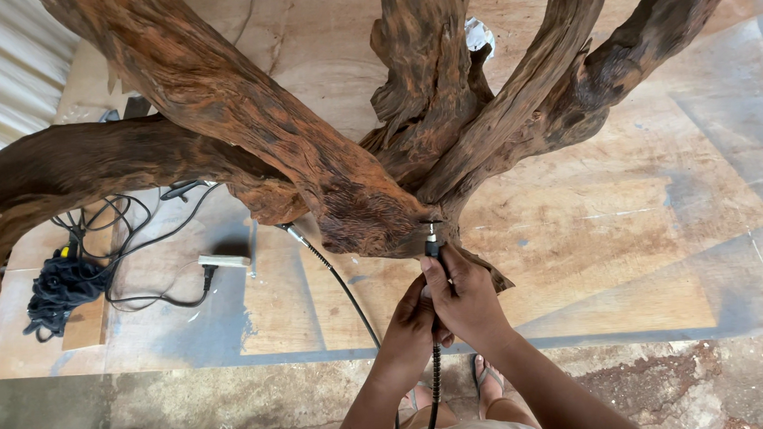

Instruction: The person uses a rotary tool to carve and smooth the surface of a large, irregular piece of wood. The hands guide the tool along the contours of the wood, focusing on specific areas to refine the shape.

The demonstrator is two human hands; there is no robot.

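The rotary tool handpiece (435,248) stands upright in both fists, right hand (468,300) wrapped high on it and left hand (415,323) closed just below, its bit touching the underside of the gnarled root sculpture (343,181) directly above the grip. Judging from that rough grain, the bit could snag and kick sideways, gouging the wood. The flexible shaft (434,392) hanging below the grip could kink or tug the tip off line.

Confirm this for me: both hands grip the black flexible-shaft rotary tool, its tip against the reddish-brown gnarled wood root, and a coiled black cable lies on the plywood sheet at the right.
One detail is wrong. The head view shows the coiled black cable at the left of the plywood sheet, not the right. The rest holds: the left hand and right hand grip the black flexible-shaft rotary tool, its tip against the reddish-brown gnarled wood root.
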